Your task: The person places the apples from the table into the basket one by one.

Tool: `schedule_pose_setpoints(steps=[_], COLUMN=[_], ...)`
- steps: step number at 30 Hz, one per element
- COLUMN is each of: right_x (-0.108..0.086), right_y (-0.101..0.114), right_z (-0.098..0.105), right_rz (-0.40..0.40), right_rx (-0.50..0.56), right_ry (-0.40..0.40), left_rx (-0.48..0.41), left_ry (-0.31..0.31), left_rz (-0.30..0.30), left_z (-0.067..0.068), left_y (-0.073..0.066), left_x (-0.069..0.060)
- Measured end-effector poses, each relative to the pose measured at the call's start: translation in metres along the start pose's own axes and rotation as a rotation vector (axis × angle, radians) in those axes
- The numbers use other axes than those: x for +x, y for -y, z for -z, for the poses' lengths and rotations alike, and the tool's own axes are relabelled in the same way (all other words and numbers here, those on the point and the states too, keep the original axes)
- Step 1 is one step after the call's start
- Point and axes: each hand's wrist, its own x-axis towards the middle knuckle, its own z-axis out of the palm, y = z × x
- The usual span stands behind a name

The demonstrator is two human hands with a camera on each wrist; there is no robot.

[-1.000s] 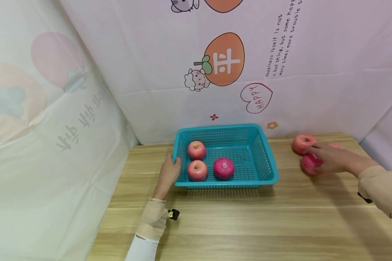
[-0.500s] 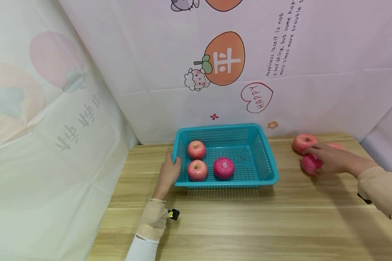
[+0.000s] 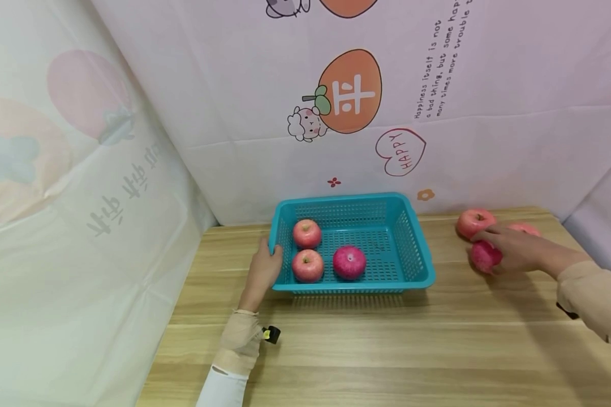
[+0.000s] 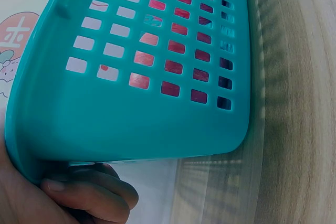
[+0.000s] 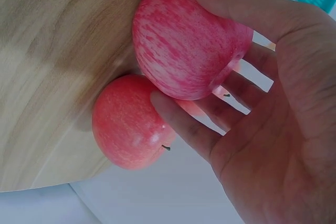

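My left hand grips the left rim of a teal plastic basket; in the left wrist view its fingers curl under that rim. Inside the basket sit a light red apple, a second light red apple and a dark pink apple. To the basket's right, my right hand holds another dark pink apple low at the table. The right wrist view has this streaked apple between thumb and fingers, with a red apple close beside it.
Behind the right hand lie a red apple and a partly hidden one near the back edge of the wooden table. A printed white cloth hangs right behind the basket, and another cloth borders the left side.
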Motion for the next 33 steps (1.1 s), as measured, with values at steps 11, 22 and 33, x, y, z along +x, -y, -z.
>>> schedule_pose_setpoints(steps=[11,22,33], right_x=[0.0025,0.0015,0.0034], right_y=[0.0010,-0.0001,-0.0011], right_z=[0.0028,0.0034,0.0059], right_rz=[-0.011,-0.017,-0.015], right_rx=[-0.004,0.012,0.019], right_ry=[0.049,0.053,0.056], left_rx=[-0.001,-0.001,-0.003], left_ry=[-0.001,-0.009,-0.003], left_rz=[0.004,-0.002,0.001], left_z=[0.0015,-0.0012,-0.0009], left_y=[0.0000,0.0003,0.0021], left_x=[-0.0006,0.0010,0.0018])
